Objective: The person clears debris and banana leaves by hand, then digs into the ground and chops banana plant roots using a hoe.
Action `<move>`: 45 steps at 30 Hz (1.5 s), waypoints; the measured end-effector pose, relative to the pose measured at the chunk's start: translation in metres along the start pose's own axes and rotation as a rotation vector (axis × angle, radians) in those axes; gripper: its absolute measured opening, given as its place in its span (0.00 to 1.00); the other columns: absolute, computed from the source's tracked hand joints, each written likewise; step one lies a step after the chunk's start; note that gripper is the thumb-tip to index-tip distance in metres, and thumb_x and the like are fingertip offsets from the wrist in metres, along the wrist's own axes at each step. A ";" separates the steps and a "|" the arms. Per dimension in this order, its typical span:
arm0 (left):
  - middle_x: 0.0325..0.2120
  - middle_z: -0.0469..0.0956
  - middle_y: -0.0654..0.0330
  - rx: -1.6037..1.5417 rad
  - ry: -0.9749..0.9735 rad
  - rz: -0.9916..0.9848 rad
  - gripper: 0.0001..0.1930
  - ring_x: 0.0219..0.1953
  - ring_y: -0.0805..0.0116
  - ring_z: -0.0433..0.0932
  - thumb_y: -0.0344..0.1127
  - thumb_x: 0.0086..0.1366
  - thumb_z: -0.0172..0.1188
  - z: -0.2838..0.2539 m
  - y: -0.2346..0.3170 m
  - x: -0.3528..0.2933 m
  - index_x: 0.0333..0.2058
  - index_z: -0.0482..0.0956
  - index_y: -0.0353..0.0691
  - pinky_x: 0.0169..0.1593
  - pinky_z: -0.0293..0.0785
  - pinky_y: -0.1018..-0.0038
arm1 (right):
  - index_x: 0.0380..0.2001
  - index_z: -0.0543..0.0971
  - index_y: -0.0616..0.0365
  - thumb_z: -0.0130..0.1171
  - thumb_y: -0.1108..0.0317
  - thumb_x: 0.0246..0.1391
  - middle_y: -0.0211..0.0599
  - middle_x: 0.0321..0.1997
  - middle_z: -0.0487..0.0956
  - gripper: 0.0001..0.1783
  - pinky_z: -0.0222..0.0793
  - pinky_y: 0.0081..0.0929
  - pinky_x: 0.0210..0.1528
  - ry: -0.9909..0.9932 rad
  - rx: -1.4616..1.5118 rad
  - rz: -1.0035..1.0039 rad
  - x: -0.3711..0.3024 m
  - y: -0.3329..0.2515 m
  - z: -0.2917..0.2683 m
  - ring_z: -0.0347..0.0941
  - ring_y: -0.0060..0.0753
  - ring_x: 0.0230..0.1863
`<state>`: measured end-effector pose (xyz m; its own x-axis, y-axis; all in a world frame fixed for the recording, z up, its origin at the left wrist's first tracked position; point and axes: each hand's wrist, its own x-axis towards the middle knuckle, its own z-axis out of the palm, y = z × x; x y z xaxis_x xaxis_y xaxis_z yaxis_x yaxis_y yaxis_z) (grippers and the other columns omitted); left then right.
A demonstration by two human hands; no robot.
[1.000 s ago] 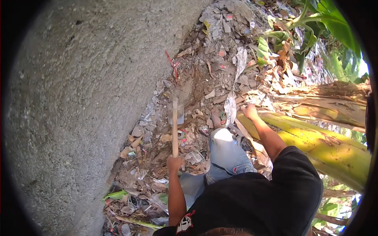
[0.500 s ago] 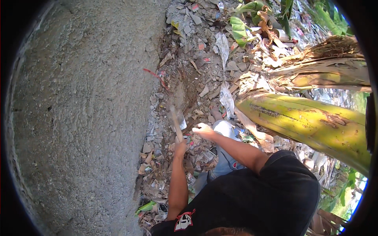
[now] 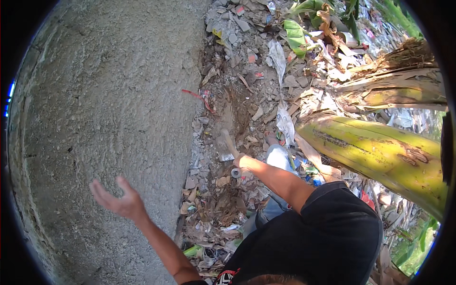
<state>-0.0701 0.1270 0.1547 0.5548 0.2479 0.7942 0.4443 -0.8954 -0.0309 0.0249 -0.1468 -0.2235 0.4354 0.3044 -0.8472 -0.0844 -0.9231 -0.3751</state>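
Note:
My right hand (image 3: 241, 161) is closed around the wooden handle (image 3: 229, 140) of a tool that looks like a hoe. Its flat grey metal blade (image 3: 224, 151) rests at or just above the dug soil, slightly left of the handle; exact contact cannot be made out. Most of the grip is hidden by the hand itself. Away to the left, my left hand (image 3: 118, 202) is raised in front of the rough wall, fingers spread, holding nothing. Whether it touches the wall cannot be told. A ring-shaped grey thing (image 3: 236, 173) lies just below the right hand.
A rough cement wall (image 3: 118, 95) fills the left side. Beside it runs a strip of soil (image 3: 230, 104) with rubble and litter. Thick green-yellow plant trunks (image 3: 375, 147) lean in from the right. A red strip (image 3: 197, 97) lies against the wall's foot.
My left hand has let go of the wooden handle and moved left toward the wall, opening. My right hand, earlier beside the tool, now grips the handle.

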 end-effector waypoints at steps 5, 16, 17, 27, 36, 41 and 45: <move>0.56 0.63 0.53 0.543 0.165 0.352 0.30 0.58 0.55 0.63 0.53 0.62 0.55 -0.003 -0.072 0.140 0.58 0.64 0.44 0.56 0.63 0.53 | 0.37 0.79 0.63 0.54 0.68 0.46 0.49 0.34 0.80 0.15 0.75 0.36 0.32 -0.217 0.288 0.094 0.023 -0.023 0.008 0.79 0.43 0.34; 0.58 0.61 0.53 0.931 0.090 0.492 0.37 0.55 0.55 0.63 0.70 0.59 0.40 0.060 -0.144 0.162 0.57 0.68 0.48 0.55 0.47 0.55 | 0.38 0.66 0.63 0.55 0.69 0.46 0.40 0.18 0.72 0.16 0.62 0.36 0.12 -0.223 0.886 0.276 0.035 0.013 -0.085 0.69 0.36 0.14; 0.58 0.60 0.50 0.915 0.041 0.462 0.39 0.55 0.52 0.62 0.70 0.60 0.40 0.061 -0.146 0.160 0.60 0.63 0.46 0.58 0.43 0.52 | 0.33 0.70 0.64 0.53 0.70 0.46 0.40 0.18 0.72 0.11 0.62 0.36 0.12 -0.197 0.793 0.220 0.033 0.005 -0.120 0.69 0.35 0.14; 0.60 0.54 0.48 0.990 -0.079 0.435 0.43 0.58 0.47 0.59 0.67 0.59 0.47 0.050 -0.142 0.162 0.65 0.50 0.48 0.56 0.48 0.47 | 0.36 0.70 0.59 0.55 0.69 0.47 0.36 0.22 0.70 0.12 0.69 0.31 0.16 -0.154 1.229 0.248 -0.015 0.008 -0.264 0.71 0.32 0.17; 0.61 0.52 0.49 0.965 -0.149 0.390 0.43 0.59 0.47 0.57 0.67 0.59 0.47 0.047 -0.141 0.156 0.66 0.49 0.49 0.55 0.49 0.46 | 0.38 0.65 0.57 0.53 0.73 0.45 0.32 0.21 0.67 0.15 0.69 0.29 0.16 0.149 1.415 0.140 -0.044 0.046 -0.348 0.68 0.28 0.18; 0.62 0.51 0.52 0.935 -0.127 0.395 0.41 0.62 0.49 0.54 0.67 0.60 0.46 0.041 -0.146 0.154 0.65 0.52 0.49 0.62 0.36 0.47 | 0.39 0.64 0.56 0.52 0.75 0.46 0.33 0.22 0.67 0.15 0.70 0.29 0.17 0.179 1.432 0.172 -0.034 0.072 -0.358 0.68 0.27 0.18; 0.62 0.51 0.53 0.914 -0.111 0.346 0.40 0.64 0.51 0.52 0.67 0.60 0.44 0.051 -0.146 0.156 0.64 0.54 0.49 0.64 0.27 0.49 | 0.34 0.69 0.58 0.52 0.74 0.48 0.34 0.21 0.68 0.09 0.70 0.30 0.16 0.201 1.405 0.076 -0.016 0.096 -0.366 0.68 0.30 0.17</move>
<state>-0.0125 0.3150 0.2516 0.7992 0.1008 0.5926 0.5916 -0.3059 -0.7459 0.3376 -0.3262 -0.1086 0.4978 0.1176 -0.8593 -0.8669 0.0982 -0.4887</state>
